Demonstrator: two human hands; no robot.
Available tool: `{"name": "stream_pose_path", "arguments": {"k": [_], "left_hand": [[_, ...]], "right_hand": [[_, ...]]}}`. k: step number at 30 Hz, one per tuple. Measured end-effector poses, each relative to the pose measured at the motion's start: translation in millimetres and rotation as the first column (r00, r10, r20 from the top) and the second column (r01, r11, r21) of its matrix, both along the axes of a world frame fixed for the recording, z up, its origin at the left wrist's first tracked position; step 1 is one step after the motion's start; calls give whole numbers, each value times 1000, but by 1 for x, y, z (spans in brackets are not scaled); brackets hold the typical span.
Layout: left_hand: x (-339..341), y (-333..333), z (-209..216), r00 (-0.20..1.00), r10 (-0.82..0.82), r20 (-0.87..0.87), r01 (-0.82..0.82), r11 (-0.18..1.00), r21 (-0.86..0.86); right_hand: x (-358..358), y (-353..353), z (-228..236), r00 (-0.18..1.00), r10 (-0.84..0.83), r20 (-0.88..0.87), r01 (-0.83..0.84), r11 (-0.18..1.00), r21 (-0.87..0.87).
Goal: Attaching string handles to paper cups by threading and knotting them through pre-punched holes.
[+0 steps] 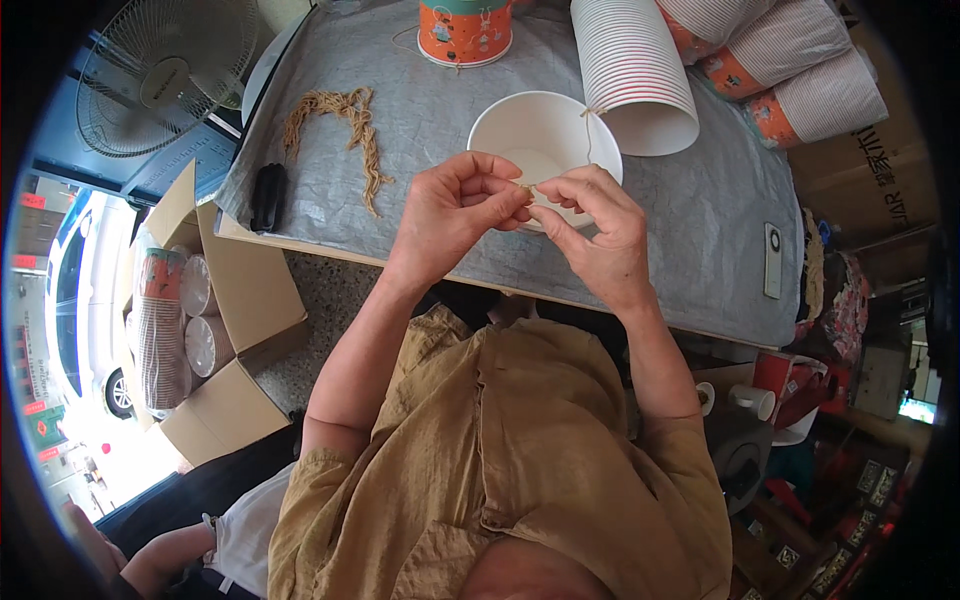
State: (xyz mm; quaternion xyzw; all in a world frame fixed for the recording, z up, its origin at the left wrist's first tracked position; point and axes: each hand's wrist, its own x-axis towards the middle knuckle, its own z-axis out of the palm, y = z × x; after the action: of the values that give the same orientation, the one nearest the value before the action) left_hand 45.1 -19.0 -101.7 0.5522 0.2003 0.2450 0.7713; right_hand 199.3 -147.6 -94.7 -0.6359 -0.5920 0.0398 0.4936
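My left hand (450,212) and my right hand (602,228) meet above the near rim of a white paper bucket (512,125). Both have thumb and fingers pinched together on a thin tan string, only a small bit of which shows between the fingertips. The bucket is on the table, its open mouth facing up. At its right rim sits a small string knot (593,111), and a strand (588,140) hangs from it down the inside toward my right hand. Behind the bucket stands an orange and green printed paper bucket (465,35) with string at its base.
A nested stack of white buckets (638,75) lies at the back, beside plastic-wrapped stacks (775,65). Tan strings (350,105) and a black object (268,198) lie left on the grey-covered table (400,100). An open carton (255,285) and another person's arm (170,555) are at left.
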Motion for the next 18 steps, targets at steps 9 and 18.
{"name": "stream_pose_path", "arguments": {"k": [9,18], "left_hand": [[1,-2,1,999,10,-51,-8,999,36],[0,-2,0,999,-13,-49,14,1000,9]], "right_hand": [[-4,4,-9,993,-55,104,42,991,131],[-9,2,-11,996,-88,23,84,989,121]]}}
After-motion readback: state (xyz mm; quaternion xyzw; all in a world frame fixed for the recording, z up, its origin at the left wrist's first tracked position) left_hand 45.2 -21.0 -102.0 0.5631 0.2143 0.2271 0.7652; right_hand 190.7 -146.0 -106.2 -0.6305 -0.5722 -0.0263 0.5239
